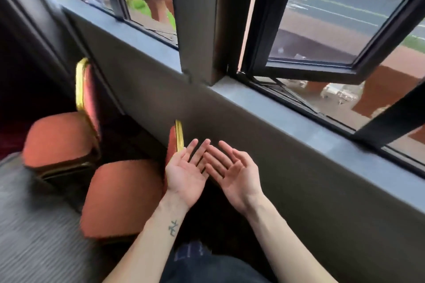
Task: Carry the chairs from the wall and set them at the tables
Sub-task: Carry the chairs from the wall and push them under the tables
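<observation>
A grey striped carpet (34, 225) fills the lower left. On it, near its edge along the wall (264, 156), stand two chairs with orange-red cushions and gold frames, their backs toward the wall. The farther chair (57, 138) sits at the left. The nearer chair (124, 197) stands just beside it, to the right and closer to the person. Neither chair is lifted.

The left hand (186, 174) is turned palm up, fingers straight and slightly spread, holding nothing. It lies in front of the nearer chair's gold back rail, and whether it touches the rail cannot be told. A small dark tattoo (173, 227) marks the left forearm. The right hand (232, 172) is also palm up just beside it, fingers relaxed and empty, its fingertips crossing those of the left hand.

Above the dark wall runs a grey sill (264, 103). Over the sill at the right, a black-framed window (322, 30) is swung open outward, with a road and red paving outside.
</observation>
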### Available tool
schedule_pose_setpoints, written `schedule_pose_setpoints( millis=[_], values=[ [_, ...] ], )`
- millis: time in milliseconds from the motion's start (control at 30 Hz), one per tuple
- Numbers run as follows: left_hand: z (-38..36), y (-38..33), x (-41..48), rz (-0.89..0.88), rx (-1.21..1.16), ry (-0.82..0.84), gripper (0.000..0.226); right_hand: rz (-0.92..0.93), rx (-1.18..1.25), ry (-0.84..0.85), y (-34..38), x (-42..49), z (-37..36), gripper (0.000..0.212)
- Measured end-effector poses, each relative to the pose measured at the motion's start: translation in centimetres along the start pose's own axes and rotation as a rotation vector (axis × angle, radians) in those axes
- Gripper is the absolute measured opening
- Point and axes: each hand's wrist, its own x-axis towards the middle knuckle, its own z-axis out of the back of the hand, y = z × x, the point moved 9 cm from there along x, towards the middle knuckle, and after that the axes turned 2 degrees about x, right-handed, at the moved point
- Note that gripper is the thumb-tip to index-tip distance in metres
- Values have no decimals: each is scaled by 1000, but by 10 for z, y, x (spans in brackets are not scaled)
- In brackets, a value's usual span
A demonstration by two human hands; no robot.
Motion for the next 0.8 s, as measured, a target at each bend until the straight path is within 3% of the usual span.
schedule_pose_setpoints(
  millis=[300,467,800],
  values=[
    [33,-48,40,-165,-11,-138,46,-60,-237,44,3,68,-36,52],
    [51,-56,52,-245,-84,-271,44,-166,-272,65,-8,103,-56,44],
    [61,-57,59,-480,-229,-525,35,-389,-692,406,-34,191,-92,40]
  ],
)
